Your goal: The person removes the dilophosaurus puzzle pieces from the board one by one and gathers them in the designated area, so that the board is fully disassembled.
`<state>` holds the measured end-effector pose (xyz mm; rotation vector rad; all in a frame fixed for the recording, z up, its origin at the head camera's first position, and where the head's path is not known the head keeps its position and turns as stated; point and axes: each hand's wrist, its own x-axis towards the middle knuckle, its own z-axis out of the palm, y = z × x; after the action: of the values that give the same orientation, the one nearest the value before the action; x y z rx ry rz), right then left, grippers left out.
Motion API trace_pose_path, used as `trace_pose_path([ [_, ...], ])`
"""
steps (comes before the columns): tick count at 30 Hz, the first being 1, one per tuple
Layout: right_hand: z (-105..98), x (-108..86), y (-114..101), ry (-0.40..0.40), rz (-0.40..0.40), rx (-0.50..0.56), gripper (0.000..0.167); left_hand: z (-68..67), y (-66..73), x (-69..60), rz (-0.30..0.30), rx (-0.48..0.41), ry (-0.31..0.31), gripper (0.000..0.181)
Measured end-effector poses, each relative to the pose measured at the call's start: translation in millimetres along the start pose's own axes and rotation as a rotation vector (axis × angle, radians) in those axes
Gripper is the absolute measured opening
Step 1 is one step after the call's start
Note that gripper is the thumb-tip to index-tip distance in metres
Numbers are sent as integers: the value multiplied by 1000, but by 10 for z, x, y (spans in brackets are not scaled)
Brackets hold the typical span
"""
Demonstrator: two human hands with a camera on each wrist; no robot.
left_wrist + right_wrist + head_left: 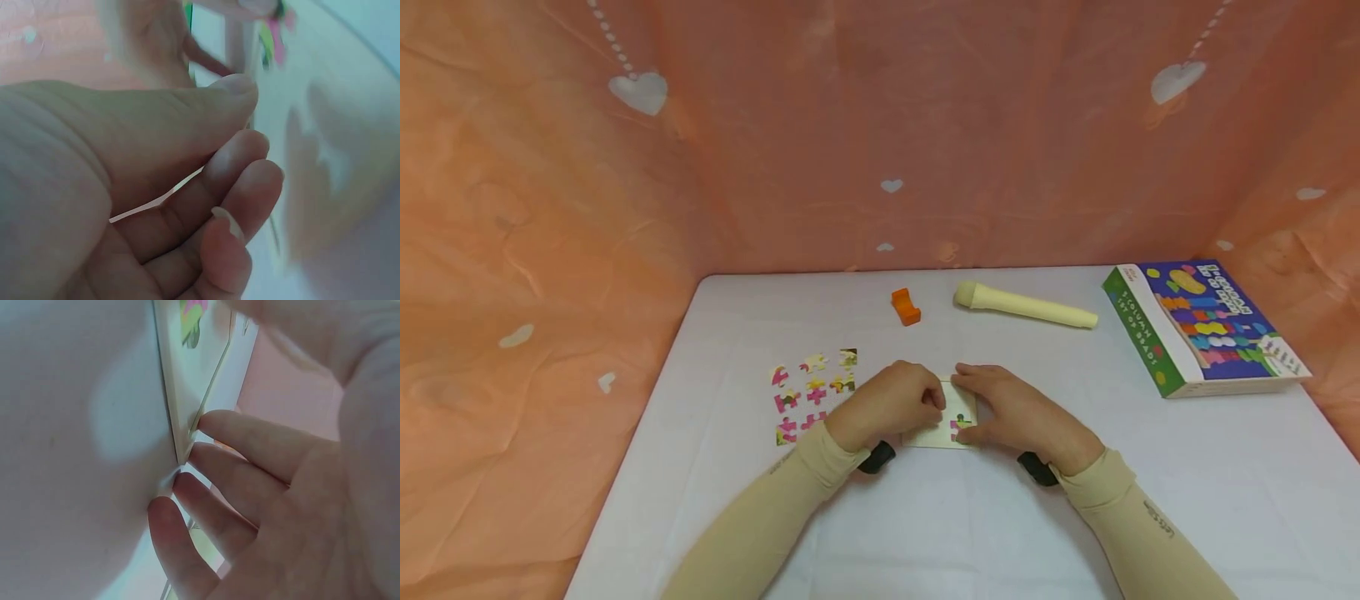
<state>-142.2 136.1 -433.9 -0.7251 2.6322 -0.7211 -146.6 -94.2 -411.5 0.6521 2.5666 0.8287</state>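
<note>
A pale jigsaw tray (925, 438) lies on the table, with one pink-and-green puzzle piece (959, 422) at its near right corner. Over the tray's left part hovers my left hand (897, 402), its fingers curled. In the left wrist view the thumb (234, 84) hides the index fingertip, so whatever may be between them cannot be seen. My right hand (1017, 410) holds the tray at its right side, thumb by the piece. In the right wrist view its fingertips (200, 450) touch the tray's edge. Left of the hands, several loose puzzle pieces (816, 396) lie in rows.
Behind the hands lie an orange curved block (906, 307) and a cream microphone-shaped stick (1030, 306). A colourful bead-set box (1213, 325) occupies the table's far right. An orange-pink curtain (880, 133) hangs around the back and sides of the white table (925, 525).
</note>
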Motion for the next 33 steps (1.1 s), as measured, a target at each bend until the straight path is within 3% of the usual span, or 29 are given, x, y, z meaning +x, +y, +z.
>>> trace_pose_path([
  [3, -11, -8, 4, -20, 8, 34, 89, 104, 87, 105, 19, 9, -13, 7],
  [10, -10, 0, -21, -28, -6, 20, 94, 216, 117, 160, 23, 58, -7, 9],
  [22, 8, -8, 8, -33, 21, 25, 100, 289, 109, 191, 27, 74, -13, 17],
  [33, 6, -2, 1, -39, 43, 12, 103, 304, 118, 197, 24, 82, -10, 13],
])
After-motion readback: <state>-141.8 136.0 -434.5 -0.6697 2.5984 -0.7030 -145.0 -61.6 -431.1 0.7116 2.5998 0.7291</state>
